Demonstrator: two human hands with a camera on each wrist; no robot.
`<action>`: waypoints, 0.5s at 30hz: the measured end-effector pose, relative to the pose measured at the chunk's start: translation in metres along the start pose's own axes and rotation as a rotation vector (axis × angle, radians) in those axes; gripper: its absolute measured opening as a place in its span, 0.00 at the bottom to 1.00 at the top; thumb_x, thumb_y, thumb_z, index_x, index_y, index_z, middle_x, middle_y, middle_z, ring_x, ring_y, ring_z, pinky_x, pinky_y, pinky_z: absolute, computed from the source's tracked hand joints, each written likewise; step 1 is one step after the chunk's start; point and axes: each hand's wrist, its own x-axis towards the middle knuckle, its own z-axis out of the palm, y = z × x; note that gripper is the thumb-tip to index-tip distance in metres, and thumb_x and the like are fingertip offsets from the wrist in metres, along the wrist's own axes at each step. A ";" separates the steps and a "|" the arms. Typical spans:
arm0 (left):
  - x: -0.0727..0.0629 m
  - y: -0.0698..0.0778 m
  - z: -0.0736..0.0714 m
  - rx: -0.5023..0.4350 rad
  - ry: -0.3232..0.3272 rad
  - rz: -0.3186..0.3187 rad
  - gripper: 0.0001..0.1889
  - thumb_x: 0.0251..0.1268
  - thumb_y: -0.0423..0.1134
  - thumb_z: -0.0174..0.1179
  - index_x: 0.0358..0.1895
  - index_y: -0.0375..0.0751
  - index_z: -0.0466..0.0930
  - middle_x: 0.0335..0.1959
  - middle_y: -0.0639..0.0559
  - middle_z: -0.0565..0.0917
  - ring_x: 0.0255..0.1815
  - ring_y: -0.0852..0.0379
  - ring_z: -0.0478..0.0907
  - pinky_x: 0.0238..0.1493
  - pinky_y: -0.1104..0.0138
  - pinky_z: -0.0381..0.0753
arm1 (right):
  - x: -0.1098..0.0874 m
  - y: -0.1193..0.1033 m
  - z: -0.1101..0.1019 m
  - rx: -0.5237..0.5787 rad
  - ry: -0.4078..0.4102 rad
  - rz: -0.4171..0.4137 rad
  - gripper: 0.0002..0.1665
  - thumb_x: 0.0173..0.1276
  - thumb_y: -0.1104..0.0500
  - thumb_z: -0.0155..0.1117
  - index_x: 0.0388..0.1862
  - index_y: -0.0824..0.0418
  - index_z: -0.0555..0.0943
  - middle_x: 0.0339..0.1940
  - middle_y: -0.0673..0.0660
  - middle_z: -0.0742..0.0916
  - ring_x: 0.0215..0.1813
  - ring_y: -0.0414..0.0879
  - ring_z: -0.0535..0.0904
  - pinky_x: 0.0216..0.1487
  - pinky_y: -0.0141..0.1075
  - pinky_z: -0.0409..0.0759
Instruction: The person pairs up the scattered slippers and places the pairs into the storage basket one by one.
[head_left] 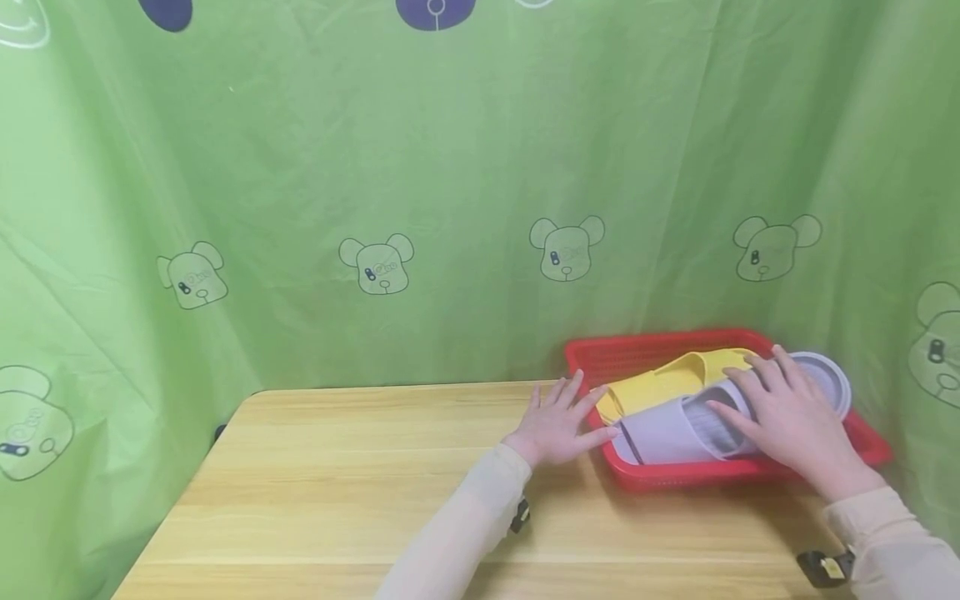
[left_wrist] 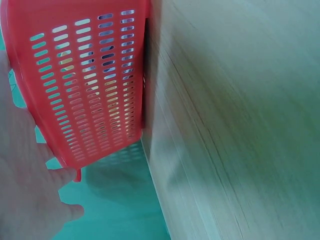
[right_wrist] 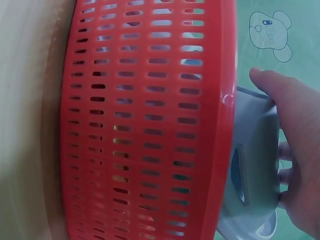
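Note:
A red plastic basket stands at the table's right side, holding a yellow slipper at the back and a lavender slipper in front. My left hand is at the basket's left rim with fingers spread; whether the fingertips press on the rim is unclear. Over the heel half of the lavender slipper lies my right hand, fingers spread and fairly straight. In the right wrist view the thumb and fingers lie about the grey-looking slipper above the basket wall. Its far end rests up by the right rim.
A wood-grain table extends to the left of the basket. Behind it hangs a green curtain with bear-head prints, close to the basket's back. Black clips show near the wrists.

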 end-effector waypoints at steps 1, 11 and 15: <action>0.000 0.000 0.000 0.000 0.001 -0.001 0.38 0.65 0.77 0.28 0.76 0.75 0.32 0.81 0.57 0.35 0.82 0.48 0.44 0.78 0.41 0.43 | 0.000 0.001 0.001 0.001 -0.004 0.005 0.35 0.62 0.43 0.66 0.60 0.64 0.74 0.61 0.73 0.73 0.72 0.77 0.54 0.74 0.68 0.46; 0.000 0.001 -0.001 -0.013 0.006 0.000 0.40 0.65 0.76 0.29 0.78 0.70 0.40 0.81 0.57 0.35 0.82 0.48 0.44 0.77 0.40 0.42 | -0.008 0.010 0.008 0.024 0.016 0.011 0.34 0.58 0.44 0.69 0.56 0.65 0.75 0.57 0.71 0.75 0.68 0.76 0.59 0.75 0.66 0.47; 0.000 0.001 0.001 -0.017 0.001 -0.003 0.39 0.65 0.77 0.28 0.78 0.70 0.39 0.81 0.57 0.35 0.82 0.48 0.44 0.78 0.40 0.42 | -0.010 0.013 0.011 0.034 0.029 0.000 0.33 0.56 0.45 0.71 0.53 0.65 0.76 0.55 0.71 0.76 0.65 0.75 0.62 0.80 0.57 0.41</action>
